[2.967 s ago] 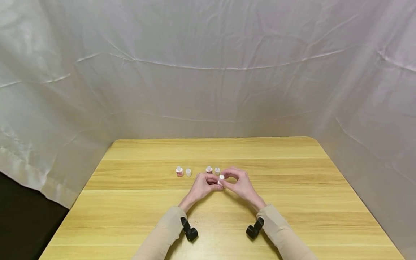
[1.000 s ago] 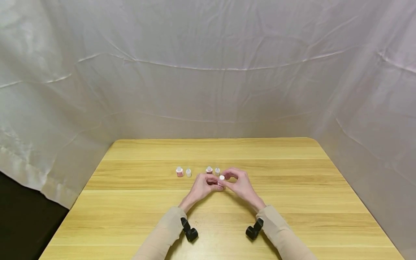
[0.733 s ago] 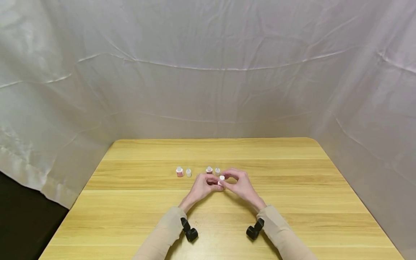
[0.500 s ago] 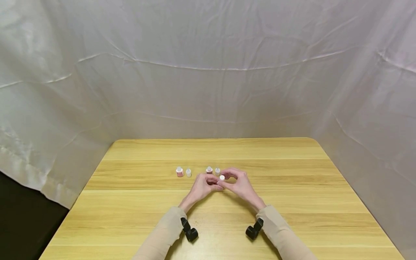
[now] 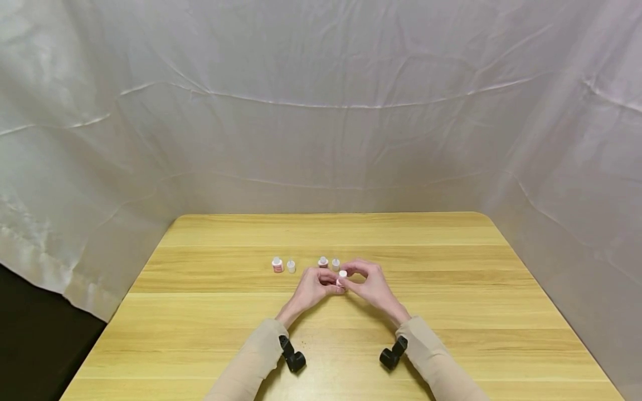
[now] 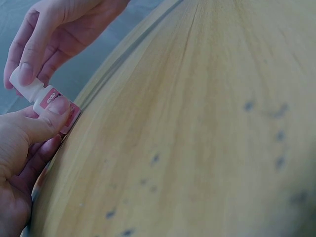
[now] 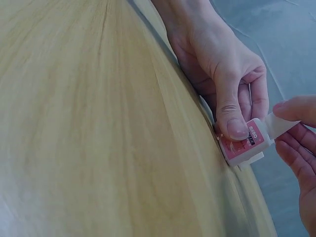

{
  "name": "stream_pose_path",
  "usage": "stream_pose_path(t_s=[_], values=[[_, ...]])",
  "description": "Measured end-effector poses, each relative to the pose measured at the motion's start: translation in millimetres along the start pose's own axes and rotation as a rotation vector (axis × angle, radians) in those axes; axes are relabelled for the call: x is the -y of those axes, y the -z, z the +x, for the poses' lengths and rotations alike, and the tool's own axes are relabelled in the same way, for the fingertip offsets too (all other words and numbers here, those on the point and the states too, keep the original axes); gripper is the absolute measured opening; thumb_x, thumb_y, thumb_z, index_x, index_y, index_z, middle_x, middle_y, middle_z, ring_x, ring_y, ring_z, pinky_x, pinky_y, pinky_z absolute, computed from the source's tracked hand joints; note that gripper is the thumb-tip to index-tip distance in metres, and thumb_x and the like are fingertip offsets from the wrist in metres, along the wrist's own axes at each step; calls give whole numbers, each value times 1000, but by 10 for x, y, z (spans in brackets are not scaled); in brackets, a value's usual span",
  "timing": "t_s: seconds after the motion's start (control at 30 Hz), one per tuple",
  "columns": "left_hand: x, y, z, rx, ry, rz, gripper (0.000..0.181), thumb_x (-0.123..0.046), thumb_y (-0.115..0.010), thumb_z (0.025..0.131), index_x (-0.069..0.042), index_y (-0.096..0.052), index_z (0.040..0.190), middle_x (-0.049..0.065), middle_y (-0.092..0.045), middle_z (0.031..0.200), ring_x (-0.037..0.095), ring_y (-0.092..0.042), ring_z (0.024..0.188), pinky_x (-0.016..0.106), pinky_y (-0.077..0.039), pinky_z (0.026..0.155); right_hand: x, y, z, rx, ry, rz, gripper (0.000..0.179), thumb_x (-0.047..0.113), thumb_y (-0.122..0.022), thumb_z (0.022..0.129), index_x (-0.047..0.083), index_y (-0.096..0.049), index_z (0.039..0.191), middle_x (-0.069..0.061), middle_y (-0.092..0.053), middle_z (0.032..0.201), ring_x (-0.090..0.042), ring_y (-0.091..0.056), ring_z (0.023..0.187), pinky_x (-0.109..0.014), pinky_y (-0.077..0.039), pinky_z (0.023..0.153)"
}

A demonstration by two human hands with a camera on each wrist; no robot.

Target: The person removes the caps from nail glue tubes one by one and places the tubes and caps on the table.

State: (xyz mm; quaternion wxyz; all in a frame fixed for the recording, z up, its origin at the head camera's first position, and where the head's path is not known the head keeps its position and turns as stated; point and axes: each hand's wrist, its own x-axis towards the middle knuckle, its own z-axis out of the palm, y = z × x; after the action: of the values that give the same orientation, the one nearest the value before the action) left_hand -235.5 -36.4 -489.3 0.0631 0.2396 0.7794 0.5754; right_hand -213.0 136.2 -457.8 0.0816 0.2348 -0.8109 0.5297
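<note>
My left hand (image 5: 312, 287) grips a small white glue bottle (image 7: 245, 146) with a pink label, its thumb pressed flat over the label. From the other side, my right hand (image 5: 372, 285) pinches the bottle's white cap (image 6: 25, 85) between thumb and fingers. Cap and bottle are in line, the cap sitting at the neck. Just behind the hands stands a second bottle (image 5: 323, 262) with a darker label, partly hidden by the left fingers. Beside it is a loose white cap (image 5: 335, 264) with a thin stem pointing up.
Farther left on the wooden table (image 5: 210, 328) stand another pink-labelled bottle (image 5: 277, 265) and its loose white cap (image 5: 291, 267). Grey-white curtains (image 5: 321, 139) hang behind the table and along its sides. Black wrist cameras (image 5: 295, 361) sit on both sleeves.
Both hands stay in place around the bottle. The right thumb and fingers shift slightly at the cap, covering the bottle's label half a second ago and showing it again now. The other bottles have not moved.
</note>
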Motion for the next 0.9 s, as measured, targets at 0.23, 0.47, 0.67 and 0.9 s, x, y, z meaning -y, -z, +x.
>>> stream_pose_path(t_s=[0.23,0.47,0.67,0.9], values=[[-2,9,0,5,-13,6,23,-4,-73,70,-3,-68,93,15,-70,87,27,-67,80,32,-54,72,-256,-56,15,-28,15,-51,30,12,-73,72,3,-64,99,-5,-66,92,-15,-59,82,-35,-51,80],[7,6,0,8,-20,-11,23,-3,-72,70,-4,-68,92,15,-70,87,30,-67,80,32,-54,72,-342,-71,29,-56,2,-91,27,18,-75,71,9,-65,94,0,-66,87,-11,-59,77,-32,-51,75],[15,3,-1,13,-24,-20,22,-3,-72,70,-3,-68,92,16,-69,86,30,-67,79,27,-54,71,-263,-66,23,-56,27,-95,23,12,-73,72,4,-66,92,-5,-67,86,-15,-60,78,-32,-51,78],[10,3,1,15,-6,-19,24,-3,-72,70,-4,-68,94,16,-69,88,30,-67,81,30,-54,72,-5,-2,-6,-23,54,-49,22,2,-70,73,2,-66,94,-13,-67,90,-27,-61,81,-41,-51,82]])
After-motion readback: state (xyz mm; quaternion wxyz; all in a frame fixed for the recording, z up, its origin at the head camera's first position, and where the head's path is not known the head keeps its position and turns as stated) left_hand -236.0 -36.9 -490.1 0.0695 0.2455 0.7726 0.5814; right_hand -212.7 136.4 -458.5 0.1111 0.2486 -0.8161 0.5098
